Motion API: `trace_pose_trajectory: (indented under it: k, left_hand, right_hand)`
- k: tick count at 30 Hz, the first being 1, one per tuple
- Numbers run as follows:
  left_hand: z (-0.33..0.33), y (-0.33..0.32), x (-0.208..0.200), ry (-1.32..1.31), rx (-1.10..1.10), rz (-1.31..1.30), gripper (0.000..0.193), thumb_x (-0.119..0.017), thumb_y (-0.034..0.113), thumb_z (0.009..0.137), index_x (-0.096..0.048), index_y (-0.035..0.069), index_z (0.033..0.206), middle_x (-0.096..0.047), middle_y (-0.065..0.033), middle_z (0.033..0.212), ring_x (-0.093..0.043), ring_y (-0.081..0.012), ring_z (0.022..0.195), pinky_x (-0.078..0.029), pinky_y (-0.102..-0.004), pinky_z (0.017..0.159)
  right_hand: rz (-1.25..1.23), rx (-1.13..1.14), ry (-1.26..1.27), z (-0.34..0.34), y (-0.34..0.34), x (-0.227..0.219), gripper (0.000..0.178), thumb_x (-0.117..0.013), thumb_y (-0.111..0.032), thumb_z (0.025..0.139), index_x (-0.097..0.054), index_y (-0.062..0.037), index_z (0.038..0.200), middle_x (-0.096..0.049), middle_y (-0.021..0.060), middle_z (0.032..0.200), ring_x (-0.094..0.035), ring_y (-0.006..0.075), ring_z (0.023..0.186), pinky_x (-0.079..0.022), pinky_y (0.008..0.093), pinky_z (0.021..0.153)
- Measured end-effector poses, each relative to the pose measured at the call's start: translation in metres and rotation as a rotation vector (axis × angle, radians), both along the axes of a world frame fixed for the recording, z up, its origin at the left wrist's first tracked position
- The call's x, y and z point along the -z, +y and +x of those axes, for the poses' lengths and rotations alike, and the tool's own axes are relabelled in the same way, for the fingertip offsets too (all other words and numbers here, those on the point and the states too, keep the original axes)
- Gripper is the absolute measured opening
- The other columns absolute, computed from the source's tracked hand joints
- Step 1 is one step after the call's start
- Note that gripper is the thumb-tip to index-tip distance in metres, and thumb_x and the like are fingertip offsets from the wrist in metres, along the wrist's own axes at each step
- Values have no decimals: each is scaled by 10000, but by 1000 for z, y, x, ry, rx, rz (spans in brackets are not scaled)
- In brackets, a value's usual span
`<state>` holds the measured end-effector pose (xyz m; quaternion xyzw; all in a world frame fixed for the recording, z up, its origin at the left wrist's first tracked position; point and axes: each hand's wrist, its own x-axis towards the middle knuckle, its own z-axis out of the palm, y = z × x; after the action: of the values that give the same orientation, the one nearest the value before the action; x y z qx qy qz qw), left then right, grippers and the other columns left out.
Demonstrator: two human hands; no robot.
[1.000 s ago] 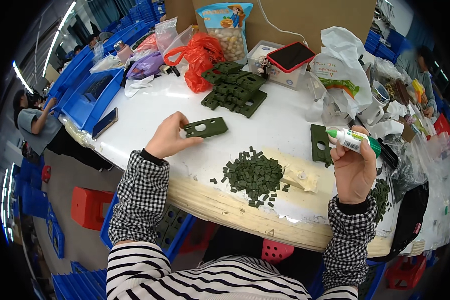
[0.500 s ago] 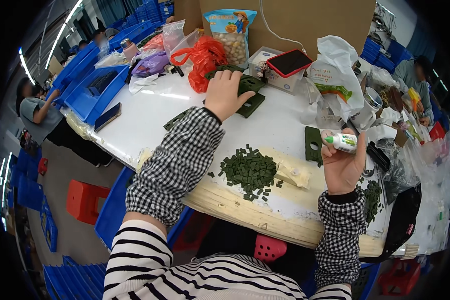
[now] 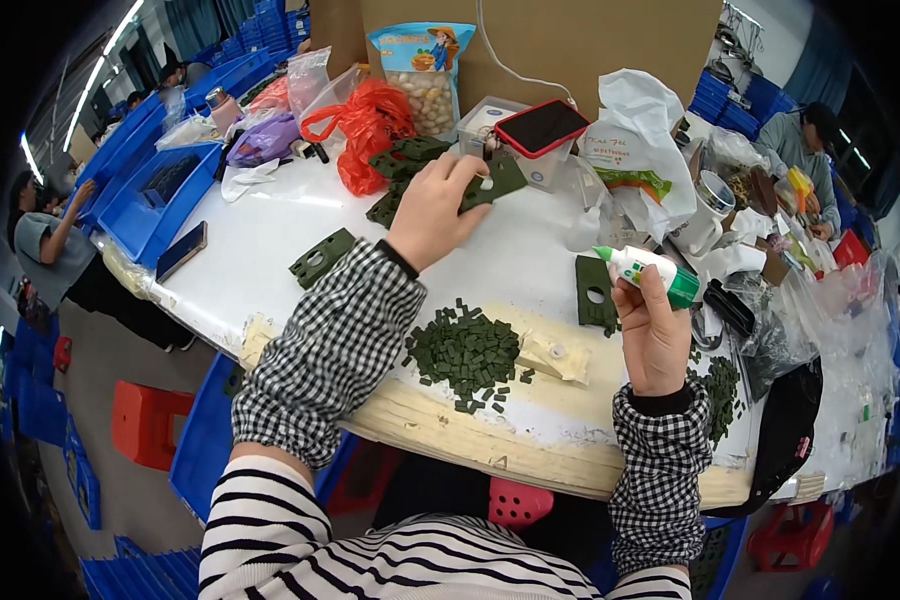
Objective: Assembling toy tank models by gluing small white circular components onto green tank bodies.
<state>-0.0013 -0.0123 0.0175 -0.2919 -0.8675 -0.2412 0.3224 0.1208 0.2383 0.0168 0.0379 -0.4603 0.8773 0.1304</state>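
Note:
My left hand (image 3: pixel 436 212) grips a flat dark green plate with a round hole (image 3: pixel 506 177), at the far middle of the table. Behind and beside it lie several more dark green pieces (image 3: pixel 407 153), partly covered by the hand. My right hand (image 3: pixel 652 335) holds a small white glue bottle (image 3: pixel 640 265) with a green tip and green base, tilted with the tip to the left. Between my arms sits a heap of small dark green blocks (image 3: pixel 463 350). Another holed green plate (image 3: pixel 596 294) lies left of my right hand, and one more green piece (image 3: pixel 322 257) lies beyond my left sleeve.
A cream-coloured block (image 3: pixel 558 357) stands beside the heap. At the back are a red plastic bag (image 3: pixel 370 125), a snack bag (image 3: pixel 420 85) and a red-cased phone (image 3: pixel 542 128) on a clear box. A white mug (image 3: pixel 705 220) and plastic bags crowd the right. Co-workers sit farther off.
The holed plate in my left hand has come out to the right of the stack. My right hand has turned the glue bottle, and its tip now points up and left.

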Motion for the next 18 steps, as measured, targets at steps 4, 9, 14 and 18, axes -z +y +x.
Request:
trace_pose_trajectory:
  k: [4, 9, 14, 18]
  left_hand:
    - [45, 2, -7, -269, 343, 328, 614, -759, 2, 703, -469, 12, 1244, -568, -106, 1132, -572, -162, 1037, -467, -283, 906]
    - [68, 1, -2, -491, 625, 368, 562, -763, -22, 683, -538, -2, 1198, -504, -108, 1191, -526, -182, 1108, -441, -293, 962]
    - [78, 6, 4, -558, 683, 349, 602, -780, -8, 672, -535, 1, 1221, -535, -141, 1228, -539, -211, 1127, -452, -306, 965]
    - [80, 8, 5, -464, 669, 370, 586, -780, -4, 664, -551, -3, 1203, -573, -143, 1188, -570, -238, 1082, -470, -317, 926]
  right_hand:
    - [137, 86, 113, 4, -4, -4, 337, -642, -178, 889, -509, -22, 1156, -601, 88, 1081, -615, 190, 934, -531, 310, 771]
    - [288, 127, 168, 6, -2, 2, 395, -644, -184, 886, -473, 2, 1189, -580, 108, 1109, -605, 219, 982, -481, 383, 895]
    - [298, 56, 208, 10, -10, -2, 303, -589, -136, 913, -471, 5, 1154, -603, 164, 1056, -592, 336, 1051, -433, 439, 970]
    - [340, 28, 216, 10, -10, -3, 300, -597, -134, 908, -481, 20, 1137, -615, 181, 1048, -598, 327, 1043, -448, 431, 958]
